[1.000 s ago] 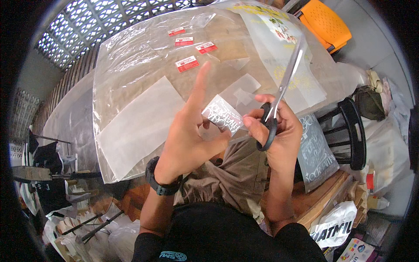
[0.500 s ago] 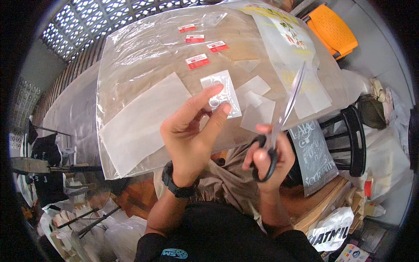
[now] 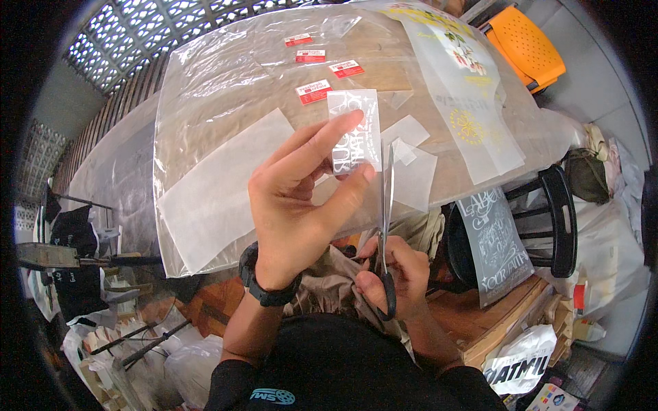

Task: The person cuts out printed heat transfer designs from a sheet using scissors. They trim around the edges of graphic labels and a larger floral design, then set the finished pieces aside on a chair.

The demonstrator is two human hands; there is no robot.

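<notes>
My left hand (image 3: 301,185) pinches a small rectangular sheet (image 3: 347,147) with white lettering on a greyish ground, its fingers along the left side and its thumb near the lower right corner. In my right hand (image 3: 406,277) are black-handled scissors (image 3: 386,205), their slim metal blades pointing up and slightly parted. The blades stand at the sheet's right edge; whether they touch it I cannot tell. Under and behind lie translucent offcuts (image 3: 418,171) on the plastic-covered table (image 3: 226,75). A large frosted sheet (image 3: 212,198) rests to the left of my left hand.
Several red-and-white cards (image 3: 313,92) lie toward the far side. A printed plastic cover (image 3: 466,103) drapes the table's right part. At right stand a black chair (image 3: 558,222) holding a grey printed sheet (image 3: 493,246), and an orange chair (image 3: 528,48). Plastic bags (image 3: 610,240) crowd the floor.
The scissors have moved left and down from the right, up to the sheet's edge, turning more upright. My left hand has raised and turned the small sheet more upright.
</notes>
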